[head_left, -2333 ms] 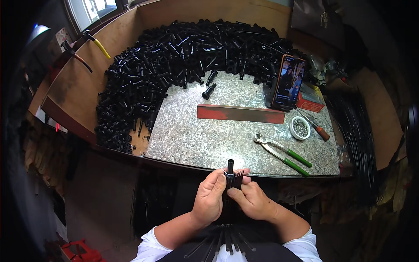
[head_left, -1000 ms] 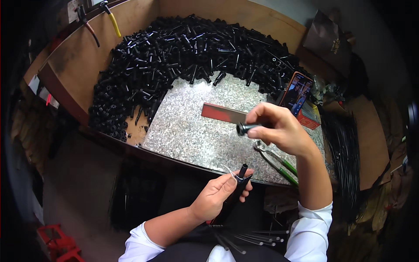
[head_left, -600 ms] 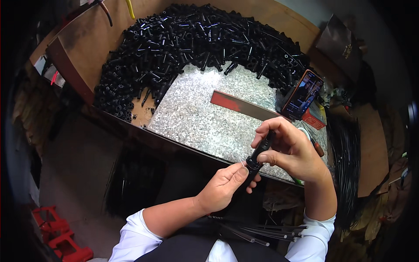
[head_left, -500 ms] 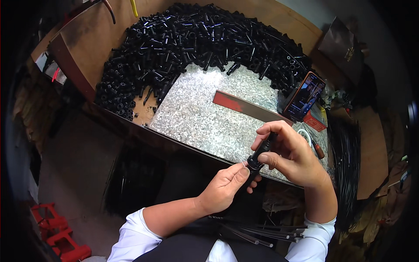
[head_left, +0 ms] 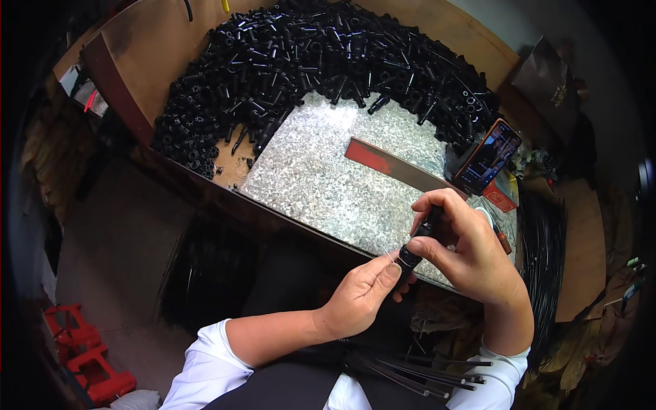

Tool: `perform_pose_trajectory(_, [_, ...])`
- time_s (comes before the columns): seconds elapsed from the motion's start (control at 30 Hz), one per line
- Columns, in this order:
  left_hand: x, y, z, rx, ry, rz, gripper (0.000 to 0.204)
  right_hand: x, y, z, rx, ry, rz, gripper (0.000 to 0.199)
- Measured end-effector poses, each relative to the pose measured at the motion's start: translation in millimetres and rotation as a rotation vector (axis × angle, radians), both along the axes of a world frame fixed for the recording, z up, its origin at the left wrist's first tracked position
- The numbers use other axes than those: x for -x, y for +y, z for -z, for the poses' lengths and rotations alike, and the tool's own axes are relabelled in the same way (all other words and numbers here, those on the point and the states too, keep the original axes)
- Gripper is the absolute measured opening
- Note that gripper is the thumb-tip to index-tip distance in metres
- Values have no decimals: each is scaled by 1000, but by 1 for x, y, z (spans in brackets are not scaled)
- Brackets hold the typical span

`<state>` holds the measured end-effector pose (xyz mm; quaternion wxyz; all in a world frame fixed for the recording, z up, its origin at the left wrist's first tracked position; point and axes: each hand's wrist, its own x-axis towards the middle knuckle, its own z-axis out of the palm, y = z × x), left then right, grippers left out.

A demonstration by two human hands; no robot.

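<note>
Between my two hands a slim black cylindrical part [head_left: 408, 258] is tilted, its upper end leaning away to the right. My left hand [head_left: 355, 301] grips its lower end, the thumb lying along the side. A thin pale wire or thread [head_left: 387, 253] sticks out beside that thumb and forefinger; where its other end goes is hidden. My right hand [head_left: 471, 260] closes on the upper part, thumb in front and forefinger curled over the top. The granite-patterned slab [head_left: 321, 184] lies beyond my hands, bearing a flat red-and-brown bar [head_left: 403, 169].
A large heap of black tubes and rings [head_left: 321, 55] curves round the slab inside a wooden surround [head_left: 137, 75]. On the right stand a lit phone [head_left: 488, 156], a red box [head_left: 501, 195] and a screwdriver [head_left: 503, 240]. Black rods [head_left: 437, 379] lie across my lap; a red frame [head_left: 99, 372] is lower left.
The whole view has shifted slightly, the bench appearing further right. My hands have come a little closer together on the black part, both keeping their grip.
</note>
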<state>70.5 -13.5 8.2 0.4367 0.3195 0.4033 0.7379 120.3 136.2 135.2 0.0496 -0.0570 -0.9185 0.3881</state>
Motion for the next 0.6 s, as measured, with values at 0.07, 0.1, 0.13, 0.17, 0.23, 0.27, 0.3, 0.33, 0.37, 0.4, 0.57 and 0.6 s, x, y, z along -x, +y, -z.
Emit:
perform_pose_trajectory(0.07, [0, 0, -2, 5, -4, -9, 39, 5, 1, -4, -41, 4, -55, 34])
perform_pose_trajectory(0.1, [1, -1, -2, 5, -5, -10, 39, 8, 2, -5, -83, 11, -111, 33])
perform_pose_trajectory(0.13, [2, -1, -2, 6, -5, 5, 39, 10, 5, -6, -82, 11, -112, 33])
perform_pose_trajectory(0.17, [3, -2, -1, 7, -5, 19, 38, 10, 9, -6, -55, -14, -192, 32])
perform_pose_trajectory(0.23, [4, -2, -1, -3, -23, 35, 38, 9, 14, 0, -28, -37, -269, 32])
perform_pose_trajectory(0.27, [4, -2, -2, -13, -41, 49, 38, 8, 15, 7, 118, -30, -214, 32])
perform_pose_trajectory(0.3, [5, -1, -1, -13, -40, 49, 38, 7, 15, 11, 265, -22, -157, 32])
perform_pose_trajectory(0.33, [5, 0, 1, -12, -70, 42, 38, 6, 13, 10, 264, -21, -158, 32])
perform_pose_trajectory(0.37, [5, 0, 1, -11, -100, 35, 40, 6, 9, 8, 353, -103, -32, 30])
perform_pose_trajectory(0.4, [5, 0, 1, -10, -99, 38, 40, 5, 6, 7, 441, -185, 96, 29])
perform_pose_trajectory(0.57, [7, 1, 1, 2, -170, -8, 39, 1, 1, 19, 354, -77, 192, 44])
perform_pose_trajectory(0.6, [7, 2, 1, 1, -167, 0, 39, -2, 1, 18, 231, -69, 229, 50])
